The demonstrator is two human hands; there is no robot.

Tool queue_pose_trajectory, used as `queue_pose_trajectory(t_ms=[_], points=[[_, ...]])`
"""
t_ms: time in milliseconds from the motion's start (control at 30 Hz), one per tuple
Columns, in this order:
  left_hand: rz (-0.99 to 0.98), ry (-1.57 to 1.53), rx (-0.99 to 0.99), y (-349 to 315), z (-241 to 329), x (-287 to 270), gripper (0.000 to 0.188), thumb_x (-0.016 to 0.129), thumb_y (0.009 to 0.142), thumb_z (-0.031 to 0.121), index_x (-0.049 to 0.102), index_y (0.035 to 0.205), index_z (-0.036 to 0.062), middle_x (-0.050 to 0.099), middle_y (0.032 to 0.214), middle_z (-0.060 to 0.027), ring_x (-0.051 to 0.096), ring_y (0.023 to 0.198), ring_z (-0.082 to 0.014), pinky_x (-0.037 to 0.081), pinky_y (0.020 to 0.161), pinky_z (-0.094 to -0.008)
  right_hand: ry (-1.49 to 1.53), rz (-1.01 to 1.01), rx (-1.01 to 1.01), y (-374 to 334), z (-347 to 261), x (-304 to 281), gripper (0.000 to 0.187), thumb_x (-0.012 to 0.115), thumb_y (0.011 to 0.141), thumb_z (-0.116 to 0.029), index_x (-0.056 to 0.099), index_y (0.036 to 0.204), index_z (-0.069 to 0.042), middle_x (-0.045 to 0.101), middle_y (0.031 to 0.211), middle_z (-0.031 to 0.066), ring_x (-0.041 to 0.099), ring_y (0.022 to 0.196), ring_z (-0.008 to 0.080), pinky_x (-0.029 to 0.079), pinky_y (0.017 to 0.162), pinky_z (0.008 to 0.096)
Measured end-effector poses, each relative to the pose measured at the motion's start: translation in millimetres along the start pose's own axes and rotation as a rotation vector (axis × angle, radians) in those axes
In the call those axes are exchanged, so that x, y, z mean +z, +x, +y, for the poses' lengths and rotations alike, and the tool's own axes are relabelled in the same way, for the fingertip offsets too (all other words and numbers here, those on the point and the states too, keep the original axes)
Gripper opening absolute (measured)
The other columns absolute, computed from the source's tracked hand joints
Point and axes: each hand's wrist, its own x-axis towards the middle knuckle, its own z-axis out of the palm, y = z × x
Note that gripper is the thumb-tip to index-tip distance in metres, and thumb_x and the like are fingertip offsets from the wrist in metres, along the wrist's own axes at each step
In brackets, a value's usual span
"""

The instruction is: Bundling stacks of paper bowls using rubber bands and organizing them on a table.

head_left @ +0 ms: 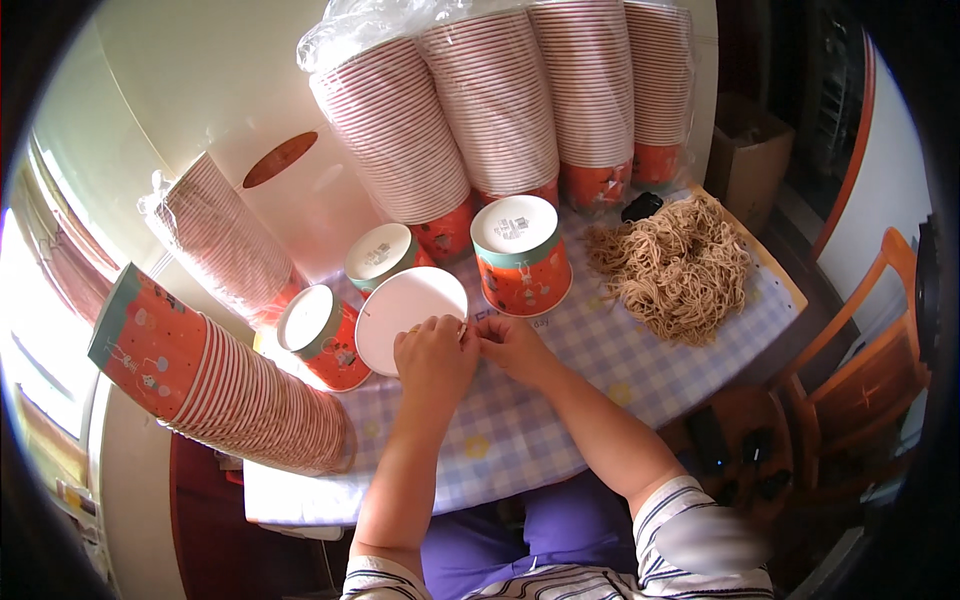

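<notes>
A paper bucket [408,310] with a white inside is tilted so its mouth faces up toward me. My left hand [437,358] is closed on the near right part of its rim. Right beside it, my right hand [512,350] pinches at the same edge, fingertips almost meeting those of the left; what is between them is too small to make out. Around the bucket, orange-and-green paper buckets stand upside down: a bigger one [525,265] behind my right hand, one [385,255] behind, and another [335,340] to the left.
A loose heap of tan cord [685,265] lies at the table's right, with a small black object [641,207] behind it. Tall nested bucket stacks [490,110] in clear plastic line the back. Another stack [250,400] leans at the left edge. A wooden chair [860,350] is right.
</notes>
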Motion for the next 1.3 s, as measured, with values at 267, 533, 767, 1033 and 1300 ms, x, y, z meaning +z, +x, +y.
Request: queue_pose_trajectory(t_ms=[267,533,767,1033,1300], points=[[0.157,-0.049,0.185,3,-2,10,0.036,0.06,0.074,0.011,0.054,0.108,0.0046,0.063,0.078,-0.0116,0.061,0.072,-0.0292,0.042,0.067,-0.0418,-0.002,-0.004,-0.042,2,7,-1,0.015,0.061,0.083,-0.012,0.063,0.087,0.002,0.063,0.078,0.0029,0.055,0.07,0.0066,0.045,0.063,0.0236],[0.101,-0.105,0.204,3,-3,8,0.035,0.058,0.072,0.009,0.055,0.107,0.0042,0.063,0.079,-0.0116,0.061,0.073,-0.0295,0.042,0.066,-0.0413,-0.112,-0.015,-0.04,2,7,-2,0.016,0.061,0.082,-0.013,0.062,0.09,0.001,0.063,0.08,0.0028,0.055,0.072,0.0072,0.045,0.064,0.0246],[0.052,-0.093,0.197,4,-8,12,0.036,0.059,0.073,0.012,0.054,0.107,0.0041,0.064,0.079,-0.0129,0.061,0.074,-0.03,0.043,0.069,-0.0411,-0.068,-0.025,-0.045,2,4,-1,0.017,0.061,0.082,-0.014,0.063,0.089,0.001,0.062,0.08,0.0025,0.054,0.072,0.0072,0.045,0.064,0.024],[0.068,-0.072,0.206,2,-7,14,0.039,0.059,0.074,0.014,0.052,0.11,0.0032,0.064,0.078,-0.0134,0.062,0.073,-0.0296,0.044,0.07,-0.0406,-0.064,0.006,-0.034,0,2,-1,0.017,0.062,0.082,-0.014,0.063,0.09,0.001,0.062,0.079,0.0017,0.054,0.069,0.0061,0.045,0.062,0.0229],[-0.017,-0.2,0.14,-7,-11,-20,0.038,0.064,0.072,0.018,0.057,0.107,0.0059,0.065,0.085,-0.012,0.062,0.083,-0.0278,0.042,0.078,-0.0415,0.072,-0.02,-0.042,6,16,-1,0.017,0.063,0.081,-0.012,0.061,0.093,0.0,0.062,0.08,0.001,0.052,0.068,0.0052,0.044,0.06,0.0212]])
